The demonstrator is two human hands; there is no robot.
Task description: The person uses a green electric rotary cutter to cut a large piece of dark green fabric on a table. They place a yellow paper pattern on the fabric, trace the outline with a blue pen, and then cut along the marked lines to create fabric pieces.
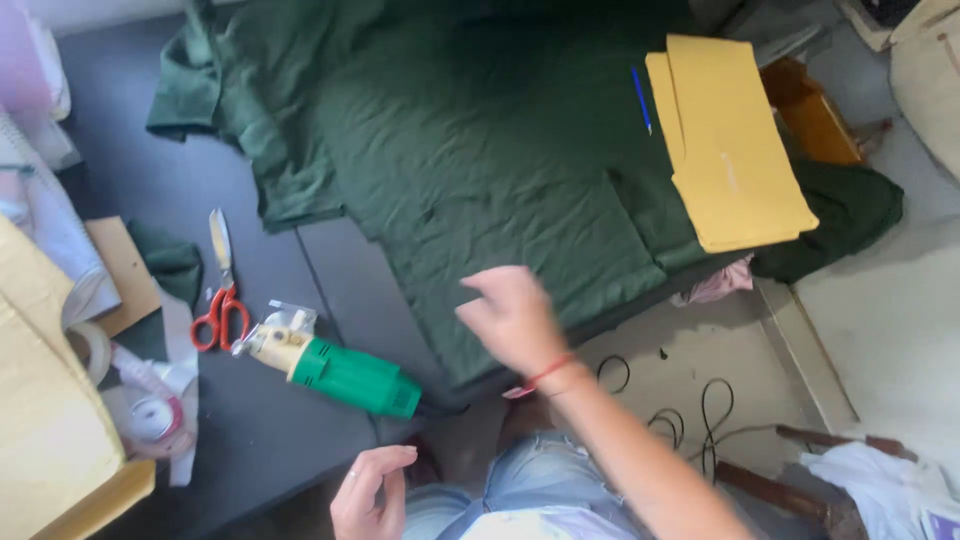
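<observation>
Empty, fingers loose, the right hand (513,318) hovers over the green cloth's (480,150) near edge; the left hand (368,490) idles nearer the green cutter (335,365).

Ahead of my right grip (512,318) the green cloth (480,150) lies flat and open. Far right, yellow card pieces (735,150) and a blue pen (641,100) sit on it. Left of my left grip (372,492), the green cutter (335,365) and scissors (221,290) block the dark surface (250,440).
</observation>
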